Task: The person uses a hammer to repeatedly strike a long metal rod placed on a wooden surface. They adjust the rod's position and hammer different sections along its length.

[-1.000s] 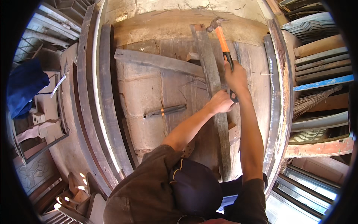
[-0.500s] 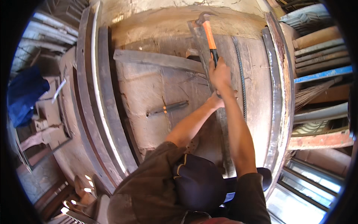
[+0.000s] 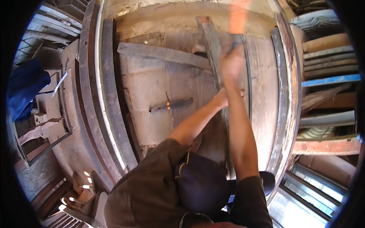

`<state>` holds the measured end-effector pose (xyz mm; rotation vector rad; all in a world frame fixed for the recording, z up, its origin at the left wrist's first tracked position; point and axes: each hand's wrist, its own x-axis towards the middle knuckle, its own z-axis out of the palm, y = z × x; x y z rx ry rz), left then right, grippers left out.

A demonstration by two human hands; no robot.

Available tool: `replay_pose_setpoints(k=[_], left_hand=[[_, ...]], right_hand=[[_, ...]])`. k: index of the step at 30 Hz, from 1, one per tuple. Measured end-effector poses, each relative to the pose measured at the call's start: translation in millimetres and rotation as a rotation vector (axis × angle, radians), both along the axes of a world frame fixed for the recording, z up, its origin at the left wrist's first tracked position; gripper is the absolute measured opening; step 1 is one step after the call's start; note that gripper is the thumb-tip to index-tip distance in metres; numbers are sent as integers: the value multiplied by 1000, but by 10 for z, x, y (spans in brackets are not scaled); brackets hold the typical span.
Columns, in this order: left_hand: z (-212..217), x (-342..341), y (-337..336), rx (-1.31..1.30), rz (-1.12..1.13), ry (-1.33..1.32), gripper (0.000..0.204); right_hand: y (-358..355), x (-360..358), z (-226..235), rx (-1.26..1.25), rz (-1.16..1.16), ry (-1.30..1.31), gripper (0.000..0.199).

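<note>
My right hand [image 3: 232, 64], blurred by motion, is wrapped around the dark grip of a claw hammer [image 3: 238, 19]. The orange part of its handle smears upward, and the head cannot be made out at the top edge. Beneath my right forearm, my left hand [image 3: 221, 98] is closed over a long dark wooden beam [image 3: 209, 36]. My forearm covers most of its fingers, so what it grips cannot be made out. Another weathered board [image 3: 159, 53] meets the beam from the left. On the ground left of my hands lies a slim dark tool with an orange band [image 3: 178, 103].
A dark ribbed rod [image 3: 249, 91] runs along the beam's right side. Long timbers [image 3: 110, 76] border the work spot on the left, another [image 3: 279, 76] on the right. Stacked boards [image 3: 327, 57] stand far right; blue cloth [image 3: 28, 89] hangs far left.
My right hand and the hammer have swung up and to the right, off the beam, and are now blurred. My left hand has stayed at nearly the same spot.
</note>
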<state>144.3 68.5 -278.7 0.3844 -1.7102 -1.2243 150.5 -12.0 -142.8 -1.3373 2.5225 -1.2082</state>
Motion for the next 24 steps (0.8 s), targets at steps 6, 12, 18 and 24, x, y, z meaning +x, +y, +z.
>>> replay_pose_setpoints(k=[6,12,18,24], left_hand=[[-236,16,-125,-307,-91,-486,34],[-144,105,4,-448,92,-401,21],[-292,-74,112,-287,-149,-606,42],[-325,88,138,-252,-54,-359,33]], right_hand=[[5,188,34,333,250,-51,35],[66,65,905,-178,64,23,32],[137,-22,-442,299,65,9,37],[255,-22,335,142,183,44,34]])
